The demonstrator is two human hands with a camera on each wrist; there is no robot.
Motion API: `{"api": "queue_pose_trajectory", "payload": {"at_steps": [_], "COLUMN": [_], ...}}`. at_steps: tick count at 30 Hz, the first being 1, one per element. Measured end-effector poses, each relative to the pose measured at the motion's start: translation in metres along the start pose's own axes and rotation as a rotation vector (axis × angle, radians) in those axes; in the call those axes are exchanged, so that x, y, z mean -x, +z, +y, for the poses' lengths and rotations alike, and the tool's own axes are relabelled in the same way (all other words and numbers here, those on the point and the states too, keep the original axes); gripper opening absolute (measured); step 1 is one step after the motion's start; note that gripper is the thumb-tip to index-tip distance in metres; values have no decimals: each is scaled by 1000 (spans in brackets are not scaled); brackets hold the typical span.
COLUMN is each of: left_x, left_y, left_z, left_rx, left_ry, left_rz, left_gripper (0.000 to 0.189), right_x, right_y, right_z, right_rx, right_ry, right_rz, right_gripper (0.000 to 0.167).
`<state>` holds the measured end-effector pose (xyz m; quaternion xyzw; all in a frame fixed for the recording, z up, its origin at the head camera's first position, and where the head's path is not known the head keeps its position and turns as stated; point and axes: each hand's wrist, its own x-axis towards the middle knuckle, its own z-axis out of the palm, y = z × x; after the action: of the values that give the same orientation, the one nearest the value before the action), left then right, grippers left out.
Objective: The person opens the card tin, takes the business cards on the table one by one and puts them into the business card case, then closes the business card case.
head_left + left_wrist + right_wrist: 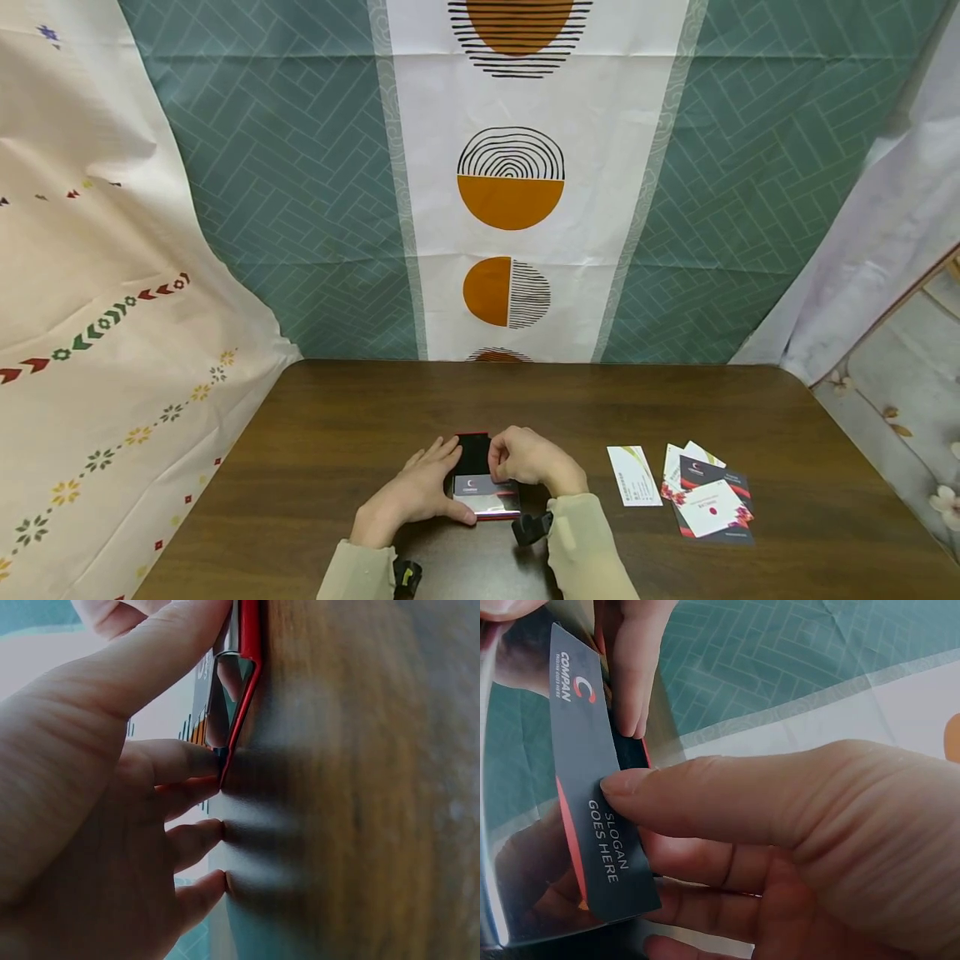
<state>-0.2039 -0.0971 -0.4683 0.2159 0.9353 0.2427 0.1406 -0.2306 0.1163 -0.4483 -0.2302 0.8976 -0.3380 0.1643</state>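
A card case [497, 505] with a red edge and a shiny metal front lies on the table, its black-lined lid [473, 454] folded back. A dark business card [592, 780] with a logo and a slogan sticks out of the metal pocket. My right hand [528, 456] pinches this card at its upper edge, thumb on the printed face and fingers curled behind. My left hand [420, 490] steadies the case from the left, thumb at its near corner and straight, spread fingers beside the lid. Two of its fingertips [202, 896] touch the tabletop.
To the right, a white card [634, 476] lies alone on the wooden table [360, 408]. Farther right is a loose overlapping pile of white and dark cards [708, 504]. A patterned cloth [510, 292] hangs behind the table's far edge.
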Motion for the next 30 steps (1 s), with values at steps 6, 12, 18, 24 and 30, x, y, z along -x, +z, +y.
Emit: {"api": "queue_pose_trajectory", "payload": {"at_steps": [6,12,18,24,30], "left_x": [-1,1,0,1,2], "left_y": [2,1,0,0,-1], "left_z": [-1,-1,2,2,2], "left_rx": [1,6,11,10,1], "left_ry": [5,3,6,6,6], "left_rz": [-4,-2,-6,-5,5], "left_gripper": [108,108,107,108,107], "right_x": [0,-2,-2,6,16], "right_y": [2,1,-4,-16,-30], "right_z": [3,5,13,28,41], "right_rx": [16,-19,-18,-68,-53], "right_ry": [-7,-10,-51,-7,18], "right_rz": [26,72,222,287,339], "right_gripper": [21,16,11,13,15]}}
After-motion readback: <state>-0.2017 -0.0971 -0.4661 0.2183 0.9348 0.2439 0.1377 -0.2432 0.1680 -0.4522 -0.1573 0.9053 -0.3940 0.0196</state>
